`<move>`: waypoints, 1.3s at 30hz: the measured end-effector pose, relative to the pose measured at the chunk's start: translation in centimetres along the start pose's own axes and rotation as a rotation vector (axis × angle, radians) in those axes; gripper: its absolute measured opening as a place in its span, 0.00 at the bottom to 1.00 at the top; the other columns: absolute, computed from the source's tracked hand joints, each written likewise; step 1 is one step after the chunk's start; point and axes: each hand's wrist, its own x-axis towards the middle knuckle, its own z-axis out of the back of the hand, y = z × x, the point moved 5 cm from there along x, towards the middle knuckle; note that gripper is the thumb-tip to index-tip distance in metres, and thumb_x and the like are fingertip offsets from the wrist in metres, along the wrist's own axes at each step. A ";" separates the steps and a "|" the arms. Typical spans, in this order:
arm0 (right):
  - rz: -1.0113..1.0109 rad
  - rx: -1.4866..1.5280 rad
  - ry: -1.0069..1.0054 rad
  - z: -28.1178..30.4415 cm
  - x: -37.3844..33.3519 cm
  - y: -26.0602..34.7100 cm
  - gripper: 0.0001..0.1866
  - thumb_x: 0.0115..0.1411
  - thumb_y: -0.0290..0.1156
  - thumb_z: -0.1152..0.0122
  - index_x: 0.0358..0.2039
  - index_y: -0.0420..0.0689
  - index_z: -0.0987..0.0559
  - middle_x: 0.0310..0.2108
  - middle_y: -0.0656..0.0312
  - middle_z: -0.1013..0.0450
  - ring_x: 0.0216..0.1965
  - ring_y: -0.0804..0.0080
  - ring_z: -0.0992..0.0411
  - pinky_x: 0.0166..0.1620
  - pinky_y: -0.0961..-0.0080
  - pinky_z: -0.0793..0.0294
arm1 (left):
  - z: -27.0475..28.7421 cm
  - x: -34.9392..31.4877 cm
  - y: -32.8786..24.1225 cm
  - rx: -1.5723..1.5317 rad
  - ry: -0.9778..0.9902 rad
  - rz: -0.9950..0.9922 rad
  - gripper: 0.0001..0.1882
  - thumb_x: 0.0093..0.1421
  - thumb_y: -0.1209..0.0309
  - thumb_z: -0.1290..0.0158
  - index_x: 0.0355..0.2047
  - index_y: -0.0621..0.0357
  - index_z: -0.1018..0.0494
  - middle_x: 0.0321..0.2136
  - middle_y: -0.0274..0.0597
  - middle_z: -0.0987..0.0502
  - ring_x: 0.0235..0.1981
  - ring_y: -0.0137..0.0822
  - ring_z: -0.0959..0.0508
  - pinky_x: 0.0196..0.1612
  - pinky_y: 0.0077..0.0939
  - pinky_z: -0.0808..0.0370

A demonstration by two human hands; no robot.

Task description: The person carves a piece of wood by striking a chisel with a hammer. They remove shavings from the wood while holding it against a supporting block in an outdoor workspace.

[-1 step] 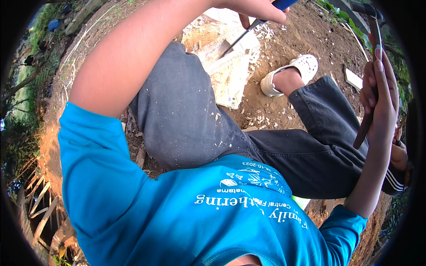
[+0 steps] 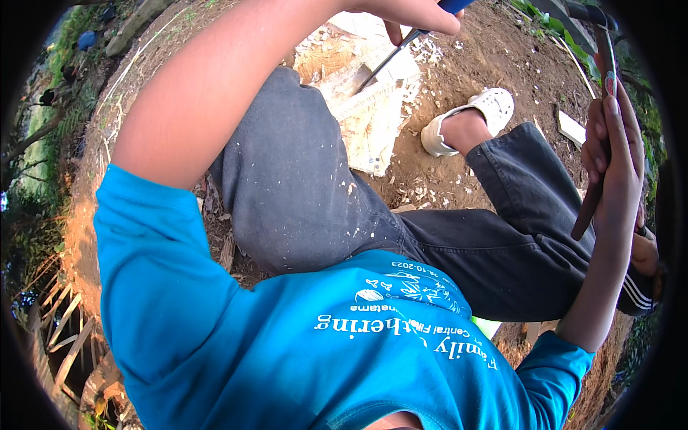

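At the top edge my left hand (image 2: 423,16) is closed around the blue handle of a chisel (image 2: 394,57). Its thin dark shaft slants down to the left, and the tip meets a notch in a pale carved wood block (image 2: 369,132). Part of that hand and the handle's end are cut off by the picture's edge. On the far right my right hand (image 2: 615,154) grips a hammer (image 2: 609,61) by its brown handle. The dark hammer head is raised at the upper right, well apart from the chisel.
My bent leg in dark trousers (image 2: 287,172) lies close beside the wood block. A foot in a white clog (image 2: 491,107) rests on brown soil strewn with wood chips. A pale wood offcut (image 2: 571,129) lies farther right. Split sticks (image 2: 68,330) stand at the lower left.
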 end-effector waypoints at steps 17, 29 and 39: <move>-0.179 -0.213 0.128 -1.9 -1.0 -2.5 0.25 0.76 0.38 0.53 0.67 0.38 0.35 0.26 0.73 0.39 0.16 0.93 0.45 0.16 0.91 0.44 | -1.2 1.0 -0.9 0.171 0.015 -0.150 0.18 0.57 0.66 0.46 0.45 0.63 0.33 0.33 0.51 0.20 0.34 0.44 0.18 0.35 0.39 0.20; -0.061 -0.033 0.013 0.0 -0.1 -0.8 0.25 0.75 0.36 0.53 0.68 0.37 0.37 0.27 0.71 0.38 0.15 0.92 0.46 0.14 0.91 0.44 | -6.8 3.7 0.2 0.348 0.160 -0.285 0.22 0.63 0.61 0.42 0.52 0.60 0.29 0.38 0.52 0.21 0.36 0.46 0.18 0.37 0.37 0.20; -0.120 -0.063 -0.021 0.2 -0.4 -0.6 0.26 0.75 0.37 0.51 0.67 0.37 0.35 0.26 0.72 0.39 0.15 0.92 0.46 0.14 0.90 0.44 | -3.3 2.0 -0.2 0.371 -0.026 -0.205 0.21 0.63 0.62 0.41 0.50 0.62 0.30 0.37 0.54 0.20 0.38 0.48 0.18 0.37 0.39 0.21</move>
